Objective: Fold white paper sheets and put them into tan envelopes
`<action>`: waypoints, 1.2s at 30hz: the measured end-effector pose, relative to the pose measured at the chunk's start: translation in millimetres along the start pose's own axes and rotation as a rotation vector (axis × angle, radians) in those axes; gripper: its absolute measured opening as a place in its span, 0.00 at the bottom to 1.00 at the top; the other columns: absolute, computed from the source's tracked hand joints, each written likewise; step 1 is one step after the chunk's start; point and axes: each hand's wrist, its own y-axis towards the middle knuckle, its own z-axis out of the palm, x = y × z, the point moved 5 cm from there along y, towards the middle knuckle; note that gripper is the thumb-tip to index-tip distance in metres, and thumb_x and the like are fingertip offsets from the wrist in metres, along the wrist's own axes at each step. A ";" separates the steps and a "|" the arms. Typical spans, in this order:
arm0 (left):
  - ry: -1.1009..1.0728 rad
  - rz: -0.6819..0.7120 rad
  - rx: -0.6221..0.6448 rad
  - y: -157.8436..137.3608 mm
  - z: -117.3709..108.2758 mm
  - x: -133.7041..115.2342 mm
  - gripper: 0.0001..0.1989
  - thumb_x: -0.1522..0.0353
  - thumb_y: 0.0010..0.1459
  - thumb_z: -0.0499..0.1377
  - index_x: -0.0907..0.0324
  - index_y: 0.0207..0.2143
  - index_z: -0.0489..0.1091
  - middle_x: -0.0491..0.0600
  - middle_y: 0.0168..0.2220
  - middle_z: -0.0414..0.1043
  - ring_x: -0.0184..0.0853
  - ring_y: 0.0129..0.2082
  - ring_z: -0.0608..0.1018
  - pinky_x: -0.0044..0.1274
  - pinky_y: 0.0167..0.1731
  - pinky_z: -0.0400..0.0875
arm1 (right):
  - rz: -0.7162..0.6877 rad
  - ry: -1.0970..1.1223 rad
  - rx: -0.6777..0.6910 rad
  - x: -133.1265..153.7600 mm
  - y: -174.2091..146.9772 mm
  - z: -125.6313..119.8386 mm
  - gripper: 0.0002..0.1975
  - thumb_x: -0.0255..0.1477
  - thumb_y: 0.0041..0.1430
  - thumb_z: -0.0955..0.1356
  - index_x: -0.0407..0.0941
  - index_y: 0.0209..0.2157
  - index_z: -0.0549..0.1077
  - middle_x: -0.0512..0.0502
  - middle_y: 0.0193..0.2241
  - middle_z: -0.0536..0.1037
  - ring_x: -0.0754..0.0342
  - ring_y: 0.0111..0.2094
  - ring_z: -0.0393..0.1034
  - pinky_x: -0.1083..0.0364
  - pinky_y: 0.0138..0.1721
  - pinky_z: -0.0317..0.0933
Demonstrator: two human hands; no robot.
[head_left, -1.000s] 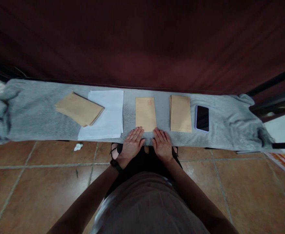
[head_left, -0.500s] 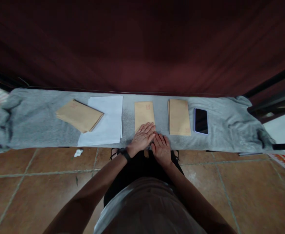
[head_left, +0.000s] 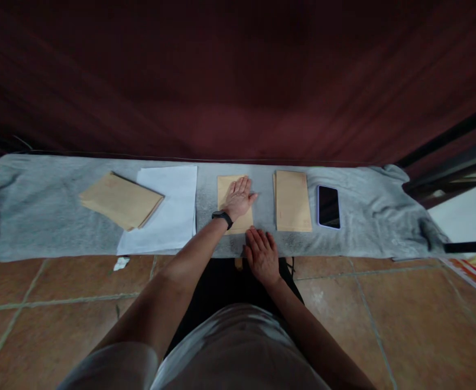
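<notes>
A single brown paper envelope (head_left: pixel 245 223) lies on the grey cloth in front of me. My left hand (head_left: pixel 239 198), with a black band at the wrist, rests flat on its upper part, fingers stretched and thumb out to the right. My right hand (head_left: pixel 263 253) lies palm down at the cloth's near edge, fingers extended, its fingertips close to the envelope's lower right corner. To the right sits a small stack of brown envelopes (head_left: pixel 293 201). On the left, another stack of envelopes (head_left: pixel 121 200) lies askew, partly over white paper sheets (head_left: pixel 177 203).
A phone (head_left: pixel 328 207) with a dark screen lies right of the envelope stack. Grey cloth (head_left: pixel 368 211) covers the long narrow surface. Behind it hangs a dark red curtain (head_left: pixel 230 108). A crumpled white scrap (head_left: pixel 121 264) is on the tiled floor (head_left: pixel 71 325).
My left hand has slid away from me, from the envelope's near end to its upper part. My right hand stays near the edge, now apart from the left. The view has shifted slightly.
</notes>
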 end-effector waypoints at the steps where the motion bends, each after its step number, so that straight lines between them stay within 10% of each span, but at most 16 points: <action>1: 0.008 0.001 0.015 -0.2 -0.6 -0.7 0.34 0.56 0.71 0.41 0.70 0.70 0.48 0.61 0.73 0.43 0.44 0.73 0.46 0.39 0.71 0.38 | 0.001 -0.005 0.004 -0.4 0.0 0.2 0.24 0.31 0.71 0.61 0.43 0.65 0.63 0.41 0.64 0.69 0.44 0.65 0.60 0.41 0.67 0.47; 12: -0.065 0.199 0.168 -110.9 -0.2 -5.3 0.31 0.57 0.72 0.39 0.64 0.70 0.51 0.56 0.72 0.48 0.38 0.73 0.49 0.36 0.71 0.43 | 0.007 -0.046 0.026 -2.4 -1.9 4.9 0.24 0.33 0.71 0.61 0.41 0.65 0.64 0.41 0.65 0.68 0.43 0.65 0.59 0.42 0.67 0.44; 18: 0.001 0.257 0.026 -188.5 -5.1 -15.0 0.30 0.58 0.72 0.43 0.61 0.71 0.50 0.54 0.72 0.48 0.38 0.73 0.49 0.37 0.71 0.43 | 0.005 -0.051 0.055 -2.4 -1.5 2.8 0.24 0.31 0.71 0.61 0.43 0.66 0.63 0.40 0.65 0.67 0.44 0.65 0.57 0.41 0.66 0.44; 36: 0.031 -0.143 -0.184 -216.0 -14.7 -2.8 0.26 0.63 0.70 0.49 0.67 0.65 0.61 0.63 0.67 0.60 0.48 0.68 0.62 0.40 0.66 0.56 | 0.077 -0.119 0.030 7.2 -4.8 5.2 0.27 0.35 0.73 0.59 0.40 0.68 0.58 0.37 0.67 0.63 0.42 0.68 0.54 0.36 0.68 0.38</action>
